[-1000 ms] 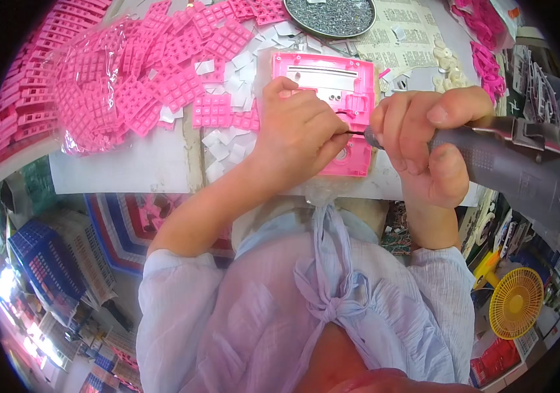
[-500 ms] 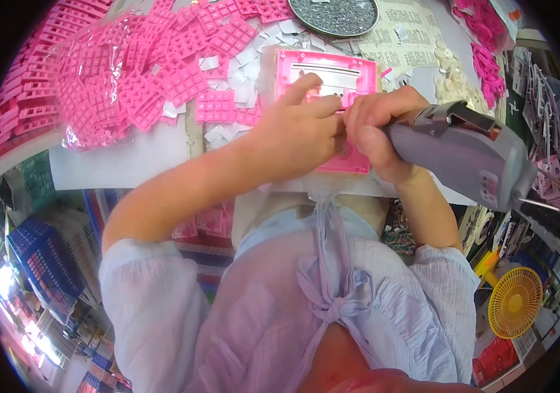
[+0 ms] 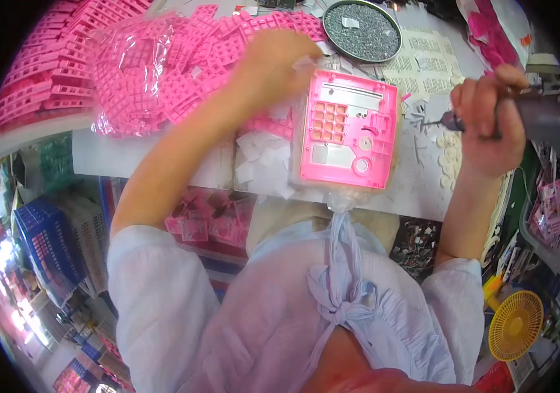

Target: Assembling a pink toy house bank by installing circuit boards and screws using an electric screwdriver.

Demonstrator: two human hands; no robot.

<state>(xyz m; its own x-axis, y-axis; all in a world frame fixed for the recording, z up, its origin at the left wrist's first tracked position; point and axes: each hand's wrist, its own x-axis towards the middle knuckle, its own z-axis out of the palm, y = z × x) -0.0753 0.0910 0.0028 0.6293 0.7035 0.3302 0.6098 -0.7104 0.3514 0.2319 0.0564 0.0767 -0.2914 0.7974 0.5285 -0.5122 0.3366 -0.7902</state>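
Observation:
A pink plastic panel (image 3: 385,157) lies on the table before me, its inner side up. A keypad grid (image 3: 329,123) sits at its left, among silvery strips and small posts. My left hand (image 3: 278,65), smeared by motion, is over the panel's upper left corner, near the heap of pink keypad pieces (image 3: 194,72). A pale patch shows at its fingers; I cannot tell what it is. To the right of the panel, my right hand (image 3: 493,124) grips a grey electric screwdriver (image 3: 545,118), its bit pointing left, apart from the panel.
A round dish of small metal screws (image 3: 365,36) stands behind the panel. Small white paper squares (image 3: 263,157) lie left of it. A clear bag of pink pieces (image 3: 129,85) is at the left, cream round parts (image 3: 450,157) at the right. A yellow basket (image 3: 516,325) stands lower right.
Both hands have left the panel, the left moving up and left, the right moving right with the screwdriver. The panel's keypad and lower part are now uncovered. The whole view has shifted.

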